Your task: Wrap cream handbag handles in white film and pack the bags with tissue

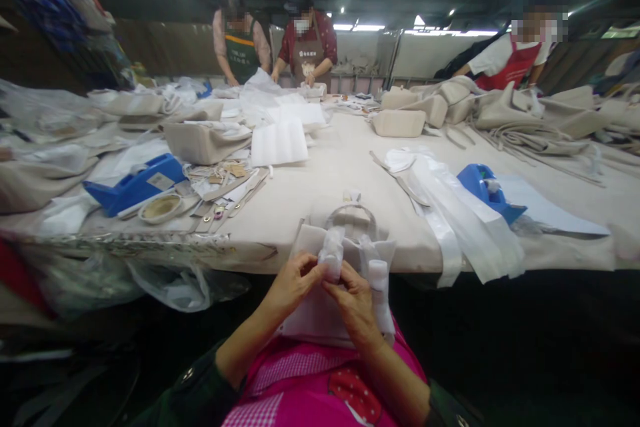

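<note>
A pale handbag (313, 313) rests on my lap against the table's front edge, its curved handle (373, 219) arching up at the top. On its upper left part is a piece of white foam wrap (332, 247), bunched into a small roll. My left hand (296, 285) pinches this wrap from the left, fingers closed. From the right, my right hand (354, 303) closes on its lower end with thumb and fingertips. A second white foam roll (379, 277) lies along the bag's right side, beside my right hand. What lies inside the wraps is hidden.
Blue tape dispensers (137, 183) stand left and right on the table (335, 173). White strips (463, 220) hang over the front edge. Tags and straps (233, 190) lie left, beige bag pieces (400, 123) at the back right. Three people (307, 47) work across the table.
</note>
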The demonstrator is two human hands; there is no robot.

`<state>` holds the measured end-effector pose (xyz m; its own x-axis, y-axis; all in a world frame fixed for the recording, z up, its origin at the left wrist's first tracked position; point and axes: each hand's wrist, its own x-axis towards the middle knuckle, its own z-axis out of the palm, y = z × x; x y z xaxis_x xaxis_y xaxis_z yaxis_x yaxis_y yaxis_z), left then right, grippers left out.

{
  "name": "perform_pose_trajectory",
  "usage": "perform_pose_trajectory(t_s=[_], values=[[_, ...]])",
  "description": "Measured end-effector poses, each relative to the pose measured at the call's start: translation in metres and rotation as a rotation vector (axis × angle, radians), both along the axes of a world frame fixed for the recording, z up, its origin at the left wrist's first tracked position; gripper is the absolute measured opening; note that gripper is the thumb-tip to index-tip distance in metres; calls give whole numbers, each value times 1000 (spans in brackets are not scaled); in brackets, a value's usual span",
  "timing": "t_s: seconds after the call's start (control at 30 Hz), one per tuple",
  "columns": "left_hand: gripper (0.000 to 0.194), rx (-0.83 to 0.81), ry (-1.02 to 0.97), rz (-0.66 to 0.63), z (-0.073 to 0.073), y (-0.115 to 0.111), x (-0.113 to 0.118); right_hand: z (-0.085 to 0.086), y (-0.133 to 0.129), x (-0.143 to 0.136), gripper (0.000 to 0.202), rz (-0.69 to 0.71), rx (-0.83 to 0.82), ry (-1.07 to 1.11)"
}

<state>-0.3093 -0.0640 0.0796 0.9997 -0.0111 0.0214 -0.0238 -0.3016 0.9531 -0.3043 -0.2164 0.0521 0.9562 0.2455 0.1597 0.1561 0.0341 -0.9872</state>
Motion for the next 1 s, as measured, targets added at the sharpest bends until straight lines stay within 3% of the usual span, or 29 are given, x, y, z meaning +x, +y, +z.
perform_pose_trajectory(t_s=[0.07, 0.17, 0.37, 0.5, 0.7, 0.77, 0.9, 1.0], values=[[35, -201, 99, -107, -3, 0, 1, -1, 1, 1, 21, -8, -34, -39], [30, -407, 109, -121, -6, -6, 4, -3, 0, 3, 19, -31, -76, -119], [23, -469, 13, -56, -8, -18, 3, -5, 1, 6, 21, -66, -133, -184], [25, -592, 66, -34, -11, -20, 6, -9, 3, 2, 21, -109, -238, -194], [36, -577, 203, -112, -14, -4, 21, -13, -1, -32, 39, -181, -354, -346], [39, -549, 236, -140, -14, 1, 25, -13, 3, -46, 33, -91, -495, -455], [43, -474, 264, -188, -11, 6, 29, -18, 34, -64, 24, 283, -714, -789], [41, -408, 258, -222, -8, 6, 32, -30, 67, -64, 34, 432, -860, -1009]])
